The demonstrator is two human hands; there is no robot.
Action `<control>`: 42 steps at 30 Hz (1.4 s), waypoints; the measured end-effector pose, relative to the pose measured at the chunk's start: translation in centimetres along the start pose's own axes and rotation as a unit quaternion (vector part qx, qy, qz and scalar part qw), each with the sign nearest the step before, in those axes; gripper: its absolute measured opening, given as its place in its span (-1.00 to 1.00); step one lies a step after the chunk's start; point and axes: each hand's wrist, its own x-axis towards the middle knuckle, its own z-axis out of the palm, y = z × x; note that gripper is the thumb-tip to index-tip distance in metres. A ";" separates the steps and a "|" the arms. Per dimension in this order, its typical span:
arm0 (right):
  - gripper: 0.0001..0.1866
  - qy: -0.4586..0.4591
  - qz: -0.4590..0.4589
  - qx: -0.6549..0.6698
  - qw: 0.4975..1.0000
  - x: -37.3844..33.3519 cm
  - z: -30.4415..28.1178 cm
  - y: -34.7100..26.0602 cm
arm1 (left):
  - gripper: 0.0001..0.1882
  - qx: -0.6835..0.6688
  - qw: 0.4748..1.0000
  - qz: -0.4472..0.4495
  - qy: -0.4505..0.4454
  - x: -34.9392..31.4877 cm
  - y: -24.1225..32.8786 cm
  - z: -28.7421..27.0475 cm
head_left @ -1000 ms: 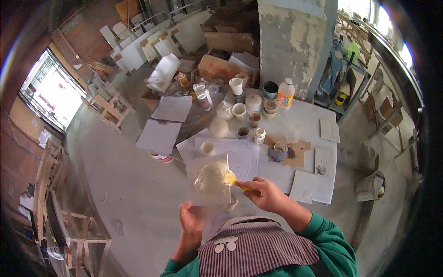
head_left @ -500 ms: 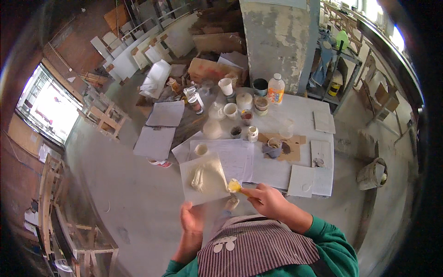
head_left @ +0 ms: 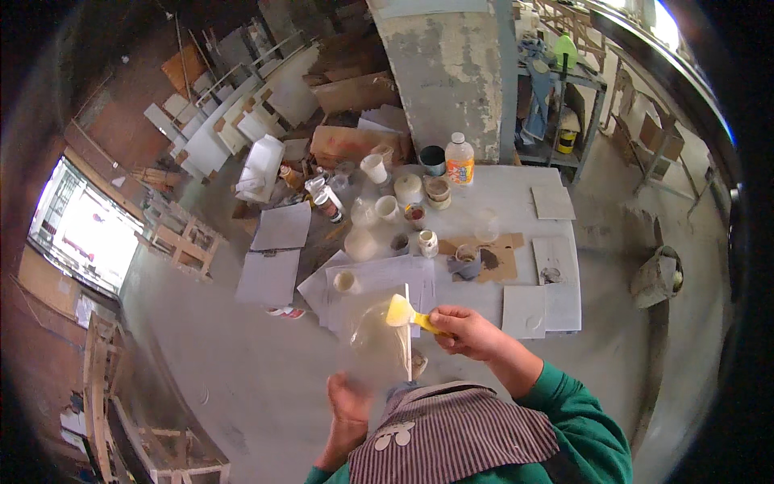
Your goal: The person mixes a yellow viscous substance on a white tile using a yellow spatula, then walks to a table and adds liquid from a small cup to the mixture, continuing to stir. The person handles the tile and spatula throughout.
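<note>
Facing table point(head_left: 504, 194): white top, just beyond the hands; loaded with cups point(head_left: 389, 218) and an orange-labelled bottle point(head_left: 459, 161).
Sheets point(head_left: 413, 278): pale paper, near left part of table, small cup point(head_left: 355, 283) standing on them.
Panel point(head_left: 375, 351): pale, held up off the table, between it and the apron point(head_left: 459, 436); far part overlaps sheets in this view. Blurred, so tilt and evenness of coating are hard to judge.
Left hand point(head_left: 348, 398): grasping panel at near left edge, fingers partly hidden beneath; only support in sight.
Right hand point(head_left: 466, 332): fingers clenched round handle of scraper point(head_left: 427, 323), blade end pointing left.
Blade point(head_left: 397, 310): yellow, over panel's right edge, toward far corner.
Paste point(head_left: 367, 327): glossy, cream, on panel face. Step in hand, judged: working paste over panel with scraper, likely tidying along right edge.
Right edge, next move: calls for panel held firm by left hand, blade kept flat, light even stroke, excess drawn inward so paste does not drip over the side.
</note>
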 end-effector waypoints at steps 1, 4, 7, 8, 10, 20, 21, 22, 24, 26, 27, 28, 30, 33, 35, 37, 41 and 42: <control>-0.76 -0.002 0.002 0.005 1.000 0.1 -0.2 0.2 | -0.69 -0.028 0.996 -0.027 -0.076 0.0 -0.1 0.0; -0.76 -0.004 0.027 -0.006 1.000 -0.3 -1.0 1.2 | -0.79 0.008 0.994 0.027 0.109 -0.1 -0.3 0.0; -0.77 0.012 0.053 -0.034 0.998 -1.4 -1.6 2.4 | -0.78 0.005 0.996 0.015 0.090 0.1 -0.4 0.0; -0.77 0.017 0.062 -0.035 0.997 -1.8 -1.8 2.8 | -0.79 0.001 0.996 0.014 0.083 0.3 -0.5 0.0; -0.77 0.030 0.068 -0.044 0.996 -2.5 -2.2 3.6 | -0.79 -0.007 0.998 0.008 0.068 0.7 -0.7 -0.2; -0.70 0.152 0.020 0.072 0.986 -7.1 -2.9 6.0 | -0.61 0.001 0.995 -0.060 -0.077 3.1 -1.0 2.5; -0.69 0.117 -0.005 0.067 0.991 -7.2 -2.7 6.0 | -0.58 0.006 0.993 -0.065 -0.096 3.3 -1.0 2.7; -0.69 0.082 -0.028 0.084 0.993 -7.2 -2.4 6.0 | -0.57 0.019 0.993 -0.060 -0.095 3.5 -1.0 2.7; -0.69 0.025 -0.044 0.128 0.990 -7.2 -2.0 5.9 | -0.59 0.048 0.995 -0.036 -0.075 3.9 -1.2 2.2; -0.70 0.032 0.005 0.201 0.979 -7.3 -1.7 6.0 | -0.60 0.036 0.997 -0.034 -0.065 4.3 -1.2 1.2; -0.70 0.015 0.021 0.224 0.974 -7.2 -1.6 6.0 | -0.59 0.007 0.996 -0.049 -0.074 4.6 -1.1 0.8; -0.71 0.018 0.045 0.251 0.967 -7.2 -1.6 6.2 | -0.59 -0.038 0.992 -0.072 -0.098 4.6 -1.1 0.4; -0.71 -0.003 0.043 0.242 0.969 -7.0 -1.7 6.0 | -0.58 0.002 0.990 -0.094 -0.106 4.4 -1.0 0.0; -0.72 -0.023 0.044 0.272 0.961 -5.9 -2.1 5.0 | -0.58 0.059 0.988 -0.101 -0.096 3.4 -1.0 0.2; -0.71 -0.016 0.000 0.268 0.963 -5.0 -2.4 3.8 | -0.58 0.103 0.989 -0.084 -0.064 2.8 -0.9 0.4; -0.71 -0.013 -0.048 0.248 0.967 -4.9 -2.4 2.9 | -0.59 0.146 0.988 -0.053 -0.025 2.4 -0.5 0.5; -0.71 0.060 -0.034 0.130 0.989 -6.2 -1.1 3.2 | -0.52 0.144 0.986 -0.009 -0.081 2.4 -0.4 0.4; -0.76 0.079 -0.018 0.068 0.994 -6.5 -0.7 3.7 | -0.50 0.151 0.986 0.015 -0.070 2.5 -0.5 0.5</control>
